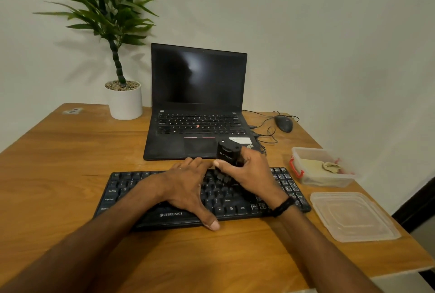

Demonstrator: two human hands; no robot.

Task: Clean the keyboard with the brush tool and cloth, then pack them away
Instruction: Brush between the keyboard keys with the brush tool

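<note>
Two hands tend the keyboard (131,189): left hand (188,189) lies flat steadying it, right hand (251,175) grips the seemingly light, rigid brush tool (227,152) mid-body, cloth (320,168) at three o'clock.

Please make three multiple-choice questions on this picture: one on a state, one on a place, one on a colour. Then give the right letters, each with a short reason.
1. The left hand on the black flat keyboard is: A) a fist B) flat, fingers straight C) lifted in the air.
2. The pale crumpled cloth lies: A) inside the clear rectangular plastic box with a red clasp B) on the keyboard C) in the left hand.
3. The blocky brush tool gripped by the right hand is: A) white B) red C) black.
Answers: 1 B, its fingers lie straight across the keys. 2 A, the cloth shows through the open box's wall. 3 C, its body is as dark as the keys.
</note>
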